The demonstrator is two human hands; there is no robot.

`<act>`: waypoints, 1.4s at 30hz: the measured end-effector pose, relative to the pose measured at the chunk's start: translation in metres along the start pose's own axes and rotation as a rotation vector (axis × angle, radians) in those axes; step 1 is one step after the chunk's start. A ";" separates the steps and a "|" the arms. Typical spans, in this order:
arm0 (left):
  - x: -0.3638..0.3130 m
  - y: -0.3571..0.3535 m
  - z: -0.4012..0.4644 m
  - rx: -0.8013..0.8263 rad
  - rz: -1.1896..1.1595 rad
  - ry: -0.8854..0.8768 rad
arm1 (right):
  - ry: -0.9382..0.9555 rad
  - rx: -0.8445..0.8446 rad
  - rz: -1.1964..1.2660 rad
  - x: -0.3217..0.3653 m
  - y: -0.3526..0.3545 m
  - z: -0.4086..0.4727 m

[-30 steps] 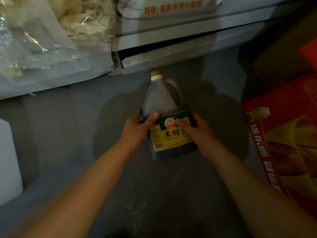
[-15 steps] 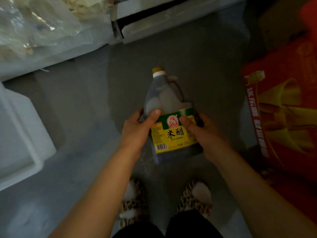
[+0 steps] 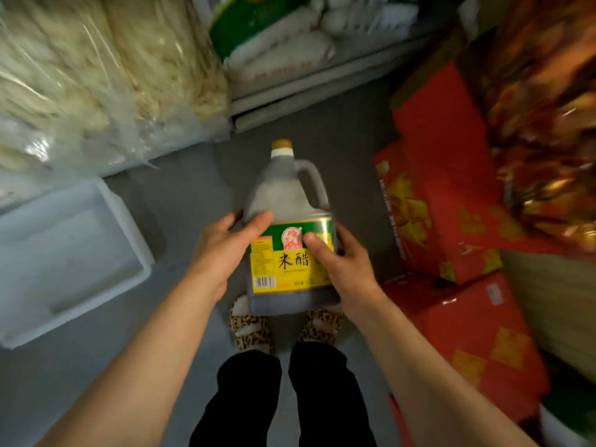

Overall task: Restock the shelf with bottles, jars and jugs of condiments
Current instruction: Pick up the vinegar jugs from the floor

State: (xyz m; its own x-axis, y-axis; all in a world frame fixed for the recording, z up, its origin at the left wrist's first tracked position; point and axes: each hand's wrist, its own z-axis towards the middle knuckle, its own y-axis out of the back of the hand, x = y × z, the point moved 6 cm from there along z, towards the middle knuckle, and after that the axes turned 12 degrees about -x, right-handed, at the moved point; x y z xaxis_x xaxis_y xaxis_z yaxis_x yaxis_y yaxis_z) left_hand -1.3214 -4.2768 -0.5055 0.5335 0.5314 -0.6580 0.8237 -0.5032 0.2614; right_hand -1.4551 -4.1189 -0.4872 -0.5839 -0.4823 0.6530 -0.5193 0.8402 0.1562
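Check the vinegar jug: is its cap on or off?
On. The vinegar jug has its yellow cap seated on the white neck, while the left hand and right hand grip its sides.

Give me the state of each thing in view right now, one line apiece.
Vinegar jug: capped, held off the floor, label facing the camera.
Left hand: grips the jug's left side, thumb across the front.
Right hand: grips the jug's right side, thumb on the label.
Foam box: open, on the floor.
Red cartons: closed, stacked at right.
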 end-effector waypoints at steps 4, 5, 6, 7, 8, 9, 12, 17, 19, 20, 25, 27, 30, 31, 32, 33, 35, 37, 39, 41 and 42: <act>-0.093 0.025 -0.057 0.037 0.022 -0.065 | 0.066 0.011 0.057 0.088 0.007 -0.069; -0.121 0.031 -0.073 0.043 0.021 -0.091 | 0.096 0.012 0.074 0.114 0.009 -0.087; -0.149 0.038 -0.089 0.042 0.021 -0.112 | 0.130 0.014 0.089 0.140 0.011 -0.104; -0.178 0.044 -0.105 0.045 0.012 -0.144 | 0.169 0.011 0.100 0.167 0.014 -0.122; -0.207 0.052 -0.122 0.049 -0.004 -0.183 | 0.212 0.009 0.107 0.194 0.017 -0.140; -0.238 0.058 -0.139 0.052 -0.016 -0.233 | 0.260 0.008 0.117 0.221 0.019 -0.157; -0.324 0.076 -0.189 0.055 -0.023 -0.367 | 0.407 0.002 0.138 0.299 0.027 -0.205; -0.448 0.098 -0.261 0.090 -0.037 -0.592 | 0.636 0.002 0.208 0.407 0.045 -0.274; -0.490 0.101 -0.287 0.103 -0.028 -0.676 | 0.693 0.002 0.245 0.441 0.054 -0.294; -0.509 0.102 -0.299 0.101 -0.015 -0.713 | 0.724 -0.005 0.258 0.457 0.060 -0.301; -0.590 0.084 -0.341 0.116 -0.011 -0.843 | 0.871 0.002 0.304 0.536 0.090 -0.317; -0.619 0.071 -0.343 0.099 -0.005 -0.873 | 0.910 0.024 0.322 0.567 0.103 -0.308; -0.664 0.047 -0.336 0.060 0.013 -0.923 | 0.953 0.067 0.317 0.614 0.119 -0.284; -0.679 0.037 -0.333 0.044 0.014 -0.945 | 0.968 0.082 0.315 0.630 0.124 -0.274; -0.695 0.027 -0.333 0.029 0.017 -0.965 | 0.984 0.097 0.317 0.648 0.130 -0.264; -0.708 0.019 -0.333 0.016 0.019 -0.981 | 0.995 0.107 0.325 0.662 0.135 -0.257; -0.741 -0.005 -0.334 -0.005 0.024 -1.009 | 1.019 0.138 0.330 0.700 0.150 -0.240; -0.776 -0.030 -0.336 -0.017 0.005 -1.021 | 1.051 0.162 0.321 0.740 0.167 -0.222; -0.810 -0.058 -0.338 -0.015 -0.020 -1.033 | 1.072 0.188 0.324 0.779 0.185 -0.202; -0.840 -0.086 -0.336 -0.004 -0.025 -1.040 | 1.081 0.220 0.326 0.811 0.199 -0.179; -0.852 -0.099 -0.334 0.000 -0.021 -1.039 | 1.084 0.240 0.328 0.824 0.206 -0.168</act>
State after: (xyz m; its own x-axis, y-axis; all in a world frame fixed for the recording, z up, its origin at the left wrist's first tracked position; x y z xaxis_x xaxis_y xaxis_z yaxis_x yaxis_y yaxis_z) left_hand -1.7936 -4.4526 0.2651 0.0904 -0.3097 -0.9465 0.8307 -0.5008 0.2432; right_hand -1.9384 -4.3019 0.2071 0.0686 0.3136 0.9471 -0.6146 0.7610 -0.2075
